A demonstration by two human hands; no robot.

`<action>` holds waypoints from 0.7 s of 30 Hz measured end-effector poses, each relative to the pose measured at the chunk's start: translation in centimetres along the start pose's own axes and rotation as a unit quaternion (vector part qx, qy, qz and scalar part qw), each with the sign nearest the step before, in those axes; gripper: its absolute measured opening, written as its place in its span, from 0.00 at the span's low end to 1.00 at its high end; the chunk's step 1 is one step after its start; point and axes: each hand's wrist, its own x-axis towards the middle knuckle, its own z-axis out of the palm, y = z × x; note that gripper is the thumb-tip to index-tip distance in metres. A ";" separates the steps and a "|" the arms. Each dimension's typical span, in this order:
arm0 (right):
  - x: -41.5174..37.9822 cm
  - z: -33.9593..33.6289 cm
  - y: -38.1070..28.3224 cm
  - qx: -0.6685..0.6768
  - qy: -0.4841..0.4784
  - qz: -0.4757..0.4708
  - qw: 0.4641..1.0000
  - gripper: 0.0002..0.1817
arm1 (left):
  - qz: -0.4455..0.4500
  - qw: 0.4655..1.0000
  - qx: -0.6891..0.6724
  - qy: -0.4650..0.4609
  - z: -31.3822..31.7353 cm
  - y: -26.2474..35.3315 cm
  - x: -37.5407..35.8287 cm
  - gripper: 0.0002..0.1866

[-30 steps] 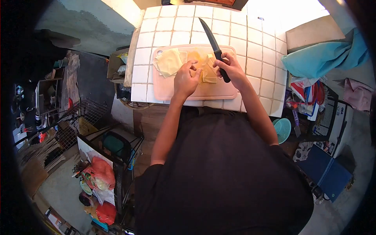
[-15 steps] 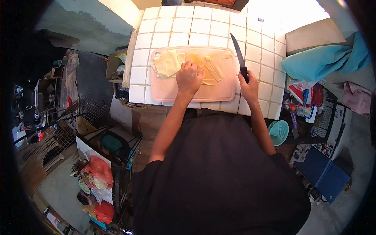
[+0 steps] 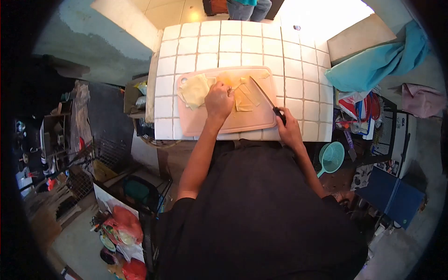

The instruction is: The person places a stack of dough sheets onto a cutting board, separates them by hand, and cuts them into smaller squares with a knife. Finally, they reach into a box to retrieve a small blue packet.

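A black-handled knife (image 3: 266,94) is in my right hand (image 3: 290,127), its blade pointing up and left over the right part of the pink cutting board (image 3: 205,130). My left hand (image 3: 219,100) is closed near the board's middle, its fingertips pinching what looks like a thin pale strip of dough sheet (image 3: 238,86). Just left of it lies a stack of thin pale-yellow dough sheets (image 3: 195,90). Cut dough pieces (image 3: 244,103) lie between my left hand and the blade. A small scrap rests near the board's upper right corner.
White tiles cover the table (image 3: 298,84). Beyond its far edge are a person's jeans (image 3: 249,11). A teal cloth (image 3: 373,65) hangs at the right, above assorted items and a green plastic strainer (image 3: 332,157). A cardboard box (image 3: 134,100) stands by the left edge.
My right hand has moved left and the knife's blade now reaches over the board. My left hand has shifted slightly off the cut pieces. The view has tilted up, and a person's legs appear.
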 end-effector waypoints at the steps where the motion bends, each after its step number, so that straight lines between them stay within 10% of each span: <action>1: -0.5 -0.1 -0.4 0.008 -0.007 0.026 1.000 0.15 | 0.009 1.000 -0.001 0.002 0.1 -0.1 0.1 0.07; 21: -7.7 7.3 -4.8 0.030 -0.018 0.103 0.994 0.15 | 0.130 0.986 0.047 -0.090 -1.8 -3.7 6.4 0.03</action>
